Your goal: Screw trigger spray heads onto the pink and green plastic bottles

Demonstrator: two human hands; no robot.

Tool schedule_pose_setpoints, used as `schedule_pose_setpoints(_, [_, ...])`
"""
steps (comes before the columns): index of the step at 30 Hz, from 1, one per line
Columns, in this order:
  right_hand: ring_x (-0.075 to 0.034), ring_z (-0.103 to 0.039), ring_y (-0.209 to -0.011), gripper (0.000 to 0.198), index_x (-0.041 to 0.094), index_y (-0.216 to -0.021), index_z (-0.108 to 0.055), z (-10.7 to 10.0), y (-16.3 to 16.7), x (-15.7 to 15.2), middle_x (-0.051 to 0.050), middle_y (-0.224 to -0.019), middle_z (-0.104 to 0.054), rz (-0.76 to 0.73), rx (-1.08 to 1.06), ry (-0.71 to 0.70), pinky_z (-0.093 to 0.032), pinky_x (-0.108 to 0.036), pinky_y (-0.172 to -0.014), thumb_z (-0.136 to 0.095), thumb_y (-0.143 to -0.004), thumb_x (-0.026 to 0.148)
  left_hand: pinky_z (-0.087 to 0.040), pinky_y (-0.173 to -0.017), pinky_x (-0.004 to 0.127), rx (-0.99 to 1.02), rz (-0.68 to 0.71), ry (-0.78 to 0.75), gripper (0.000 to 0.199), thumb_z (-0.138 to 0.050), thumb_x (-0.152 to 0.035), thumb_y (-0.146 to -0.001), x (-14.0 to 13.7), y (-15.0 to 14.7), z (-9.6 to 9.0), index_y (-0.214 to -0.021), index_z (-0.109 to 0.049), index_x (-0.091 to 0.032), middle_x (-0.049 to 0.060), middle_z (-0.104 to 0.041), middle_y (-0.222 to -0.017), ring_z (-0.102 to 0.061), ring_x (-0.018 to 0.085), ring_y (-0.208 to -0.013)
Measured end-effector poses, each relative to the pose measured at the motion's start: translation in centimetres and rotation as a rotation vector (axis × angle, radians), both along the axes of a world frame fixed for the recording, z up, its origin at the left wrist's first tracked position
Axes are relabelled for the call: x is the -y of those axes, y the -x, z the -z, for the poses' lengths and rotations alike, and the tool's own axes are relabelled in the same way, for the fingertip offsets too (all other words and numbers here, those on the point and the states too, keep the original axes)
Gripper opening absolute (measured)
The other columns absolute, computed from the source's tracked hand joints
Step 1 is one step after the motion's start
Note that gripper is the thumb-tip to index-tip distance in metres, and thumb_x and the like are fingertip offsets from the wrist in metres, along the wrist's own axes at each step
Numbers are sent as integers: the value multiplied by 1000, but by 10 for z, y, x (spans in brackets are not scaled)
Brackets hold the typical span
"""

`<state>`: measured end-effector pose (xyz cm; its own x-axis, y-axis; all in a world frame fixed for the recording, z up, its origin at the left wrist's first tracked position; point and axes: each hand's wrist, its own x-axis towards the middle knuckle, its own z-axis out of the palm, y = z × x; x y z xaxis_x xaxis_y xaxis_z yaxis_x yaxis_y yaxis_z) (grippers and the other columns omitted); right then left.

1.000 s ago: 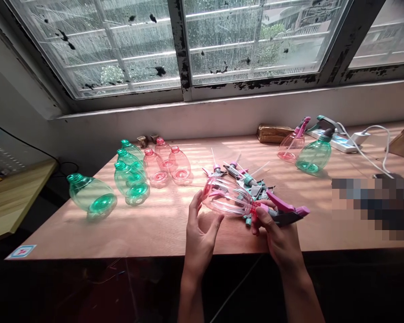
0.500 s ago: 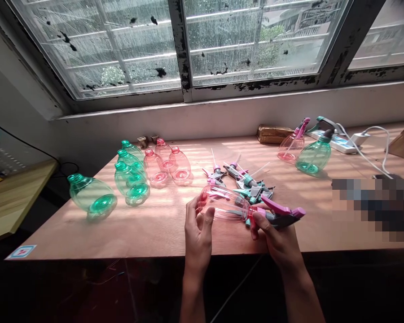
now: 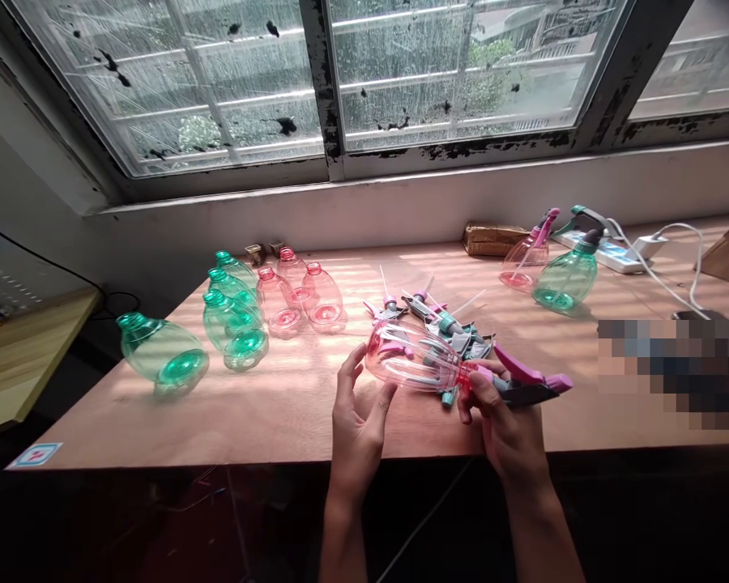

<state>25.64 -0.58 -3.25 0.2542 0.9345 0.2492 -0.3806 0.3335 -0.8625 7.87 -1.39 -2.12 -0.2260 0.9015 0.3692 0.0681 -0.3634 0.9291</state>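
Pink bottle (image 3: 408, 360) sideways; left hand (image 3: 358, 423) cups its base; right hand (image 3: 509, 429) grips its neck

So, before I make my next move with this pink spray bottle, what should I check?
Right hand gripping the pink spray bottle at its neck: ok.
Left hand steadying the base: cannot tell; it is at the base, contact unclear.
Pink-and-gray trigger sprayer at the neck: ok, in place.
Sprayer screwed tight: cannot tell.
Bottle upright: not ok, held nearly sideways.
Table beyond it uncluttered: not ok, loose trigger sprayers lie there.
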Motion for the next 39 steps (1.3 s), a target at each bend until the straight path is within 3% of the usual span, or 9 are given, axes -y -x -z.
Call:
schedule_pose_setpoints(8, [-11,-56,-49,15,23,-102,-70,3,-1,0,5,-64,-64,-21,-7,2,-45,-26,-50,-78,-94,32,-41,-118,45,16,72,-28,55,-75,-37,-92,0,2,0,-143,-54,-30,10,-57,-149,-55,29,-139])
schedule_pose_setpoints(16, [-13,-60,-53,17,22,-101,-66,5,-8,3,3,-66,-65,-170,263,11,-50,-27,-52,-75,-95,35,-46,-111,42,136,-94,56,52,-72,-56,-90,-1,-1,1,-129,-58,-24,12,-63,-135,-59,28,-131])
schedule_pose_setpoints(21, [-13,-61,-53,18,22,-106,-67,4,-7,1,3,-67,-66,-140,259,-1,-51,-27,-52,-75,-95,33,-43,-112,43,115,-102,88,50,-72,-52,-91,-1,-1,2,-131,-58,-25,11,-63,-137,-59,28,-130])
schedule_pose_setpoints(28, [-14,-61,-50,21,22,-102,-71,5,-3,-3,2,-66,-67,-27,71,20,-51,-28,-48,-81,-90,35,-40,-117,43,56,-34,5,43,-75,-34,-91,-2,-1,1,-132,-61,-28,7,-63,-143,-56,26,-137])
schedule_pose_setpoints(34, [-13,-61,-51,23,23,-106,-70,7,-4,-2,3,-66,-67,-40,44,30,-50,-27,-50,-81,-90,35,-42,-117,45,39,-9,12,50,-75,-30,-92,-1,-2,0,-138,-57,-30,8,-60,-148,-57,27,-136])
schedule_pose_setpoints(39, [-13,-60,-52,22,23,-109,-67,9,-5,-2,3,-66,-67,-66,103,-11,-49,-26,-51,-78,-93,35,-38,-120,46,8,31,27,64,-78,-37,-90,0,-1,3,-145,-48,-29,10,-56,-152,-51,27,-142])
